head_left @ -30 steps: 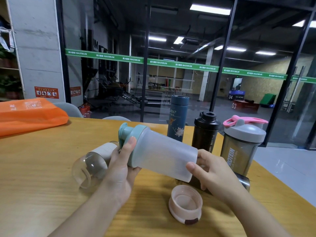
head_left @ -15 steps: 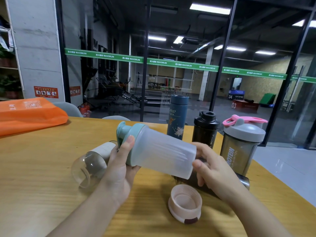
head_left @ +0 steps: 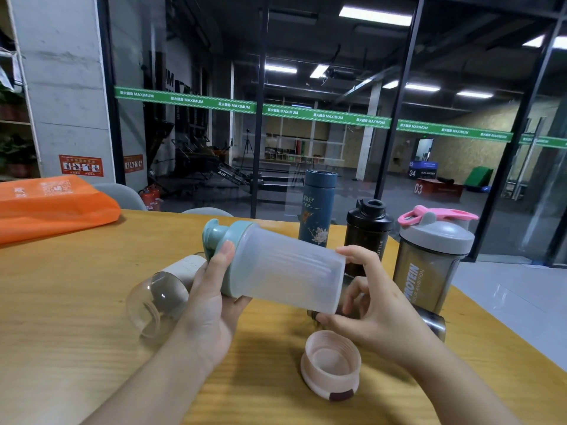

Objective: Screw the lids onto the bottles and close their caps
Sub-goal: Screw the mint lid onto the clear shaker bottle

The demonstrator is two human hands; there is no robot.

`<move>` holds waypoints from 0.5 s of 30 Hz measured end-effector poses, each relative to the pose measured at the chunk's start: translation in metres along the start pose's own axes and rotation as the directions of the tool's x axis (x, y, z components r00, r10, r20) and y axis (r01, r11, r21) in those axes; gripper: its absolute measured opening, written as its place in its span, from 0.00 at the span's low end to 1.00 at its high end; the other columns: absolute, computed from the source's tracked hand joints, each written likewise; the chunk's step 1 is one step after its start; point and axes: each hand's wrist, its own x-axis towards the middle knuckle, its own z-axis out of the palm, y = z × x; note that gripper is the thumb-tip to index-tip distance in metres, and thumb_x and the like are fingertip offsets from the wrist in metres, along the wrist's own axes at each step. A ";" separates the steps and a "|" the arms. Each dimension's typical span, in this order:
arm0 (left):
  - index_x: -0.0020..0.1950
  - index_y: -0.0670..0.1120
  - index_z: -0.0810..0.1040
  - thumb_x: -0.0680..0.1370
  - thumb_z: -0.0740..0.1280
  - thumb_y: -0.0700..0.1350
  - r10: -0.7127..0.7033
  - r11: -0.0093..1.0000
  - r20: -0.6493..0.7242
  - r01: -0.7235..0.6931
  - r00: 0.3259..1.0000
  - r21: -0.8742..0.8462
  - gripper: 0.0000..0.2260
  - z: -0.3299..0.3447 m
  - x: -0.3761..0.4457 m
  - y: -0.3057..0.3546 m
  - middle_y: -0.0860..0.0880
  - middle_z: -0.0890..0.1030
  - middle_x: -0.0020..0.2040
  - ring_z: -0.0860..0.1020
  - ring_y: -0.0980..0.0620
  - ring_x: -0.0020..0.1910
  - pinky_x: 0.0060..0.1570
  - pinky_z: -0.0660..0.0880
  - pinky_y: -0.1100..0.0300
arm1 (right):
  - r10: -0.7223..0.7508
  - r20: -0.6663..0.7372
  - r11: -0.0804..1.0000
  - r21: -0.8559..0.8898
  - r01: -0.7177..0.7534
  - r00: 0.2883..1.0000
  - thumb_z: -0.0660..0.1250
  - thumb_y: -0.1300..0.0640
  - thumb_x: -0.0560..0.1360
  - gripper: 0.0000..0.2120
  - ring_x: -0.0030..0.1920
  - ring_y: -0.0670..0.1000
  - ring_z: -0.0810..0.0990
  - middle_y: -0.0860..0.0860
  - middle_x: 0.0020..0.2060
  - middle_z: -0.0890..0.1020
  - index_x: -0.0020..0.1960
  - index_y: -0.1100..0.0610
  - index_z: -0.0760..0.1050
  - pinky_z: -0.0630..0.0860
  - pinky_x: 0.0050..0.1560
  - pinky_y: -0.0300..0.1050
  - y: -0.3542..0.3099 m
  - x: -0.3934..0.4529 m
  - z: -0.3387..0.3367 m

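I hold a frosted white shaker bottle (head_left: 288,271) sideways above the wooden table (head_left: 76,302). Its teal lid (head_left: 224,237) points left. My left hand (head_left: 211,302) grips the lid end, thumb laid across the lid's rim. My right hand (head_left: 374,305) holds the bottle's base with curled fingers. A pink lid (head_left: 331,363) lies upside down on the table in front. A clear bottle with a beige sleeve (head_left: 165,289) lies on its side behind my left hand.
At the back stand a blue flask (head_left: 317,207), a black bottle (head_left: 368,231) with an open spout, and a grey shaker with a pink cap (head_left: 432,256). A metal item (head_left: 435,323) lies behind my right hand. An orange bag (head_left: 52,204) sits far left.
My right hand has shifted round the bottle's base, fingers now over its upper edge. The bottle has tipped slightly and stays between both hands.
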 end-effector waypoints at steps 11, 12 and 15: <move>0.67 0.44 0.73 0.58 0.75 0.56 0.006 0.999 0.023 -0.007 1.000 0.047 0.39 -0.005 0.004 -0.003 0.43 0.79 0.63 0.78 0.48 0.59 0.53 0.77 0.53 | 0.156 0.037 0.987 -0.030 -0.155 0.987 0.60 0.28 0.60 0.29 0.34 0.40 0.76 0.41 0.47 0.78 0.57 0.39 0.63 0.75 0.33 0.36 0.004 0.002 0.001; 0.67 0.44 0.72 0.58 0.75 0.57 0.005 0.998 0.028 -0.007 1.000 0.055 0.39 -0.006 0.005 -0.003 0.43 0.79 0.63 0.78 0.47 0.60 0.53 0.78 0.53 | 0.169 0.038 0.985 -0.027 -0.168 0.985 0.60 0.28 0.59 0.28 0.36 0.39 0.77 0.41 0.46 0.78 0.55 0.39 0.64 0.75 0.34 0.36 0.004 0.003 0.000; 0.67 0.44 0.72 0.58 0.75 0.56 0.002 0.997 0.048 -0.005 0.999 0.072 0.39 -0.009 0.006 -0.004 0.43 0.79 0.63 0.77 0.46 0.63 0.55 0.78 0.53 | 0.202 0.030 0.979 -0.019 -0.201 0.979 0.59 0.28 0.59 0.24 0.45 0.38 0.78 0.38 0.45 0.78 0.50 0.37 0.65 0.79 0.41 0.40 0.003 0.003 -0.001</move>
